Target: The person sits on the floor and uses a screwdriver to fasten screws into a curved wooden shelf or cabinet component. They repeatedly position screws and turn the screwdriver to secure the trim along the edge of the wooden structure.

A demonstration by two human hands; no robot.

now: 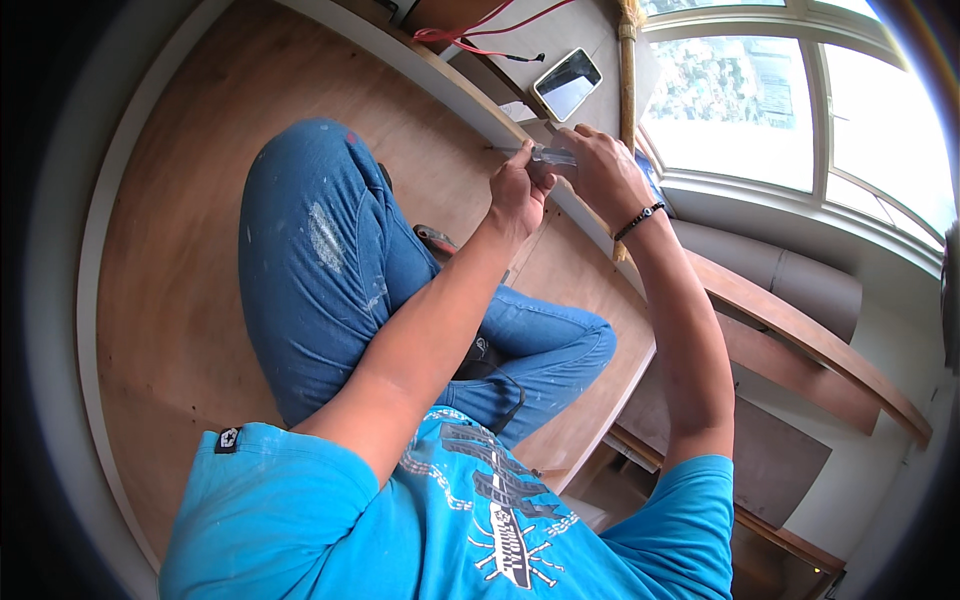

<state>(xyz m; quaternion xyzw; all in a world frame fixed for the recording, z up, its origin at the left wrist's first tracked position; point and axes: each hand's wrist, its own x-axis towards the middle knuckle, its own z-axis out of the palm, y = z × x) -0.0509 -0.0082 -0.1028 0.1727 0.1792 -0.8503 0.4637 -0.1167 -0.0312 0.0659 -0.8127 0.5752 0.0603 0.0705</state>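
Note:
Both my hands meet over the edge of a raised board point(450, 88), at what looks like a screwdriver with a clear handle point(553, 156). A thin shaft seems to run leftward from it, past my left fingers. My left hand point(518, 195) is closed, with thumb and fingers pinched at the handle's front end. My right hand point(603, 172) wraps round the handle's back part from the right, its fingers bent. What the tip touches, I cannot make out. A phone point(567, 84) lies just beyond my hands on a grey surface.
I sit on a wooden panel point(190, 230) with my legs folded. Red cable point(465, 38) lies at the far side. A broom-like stick point(627, 80) stands by the window point(735, 110). Planks point(810, 350) and a brown roll point(790, 270) are at the right.

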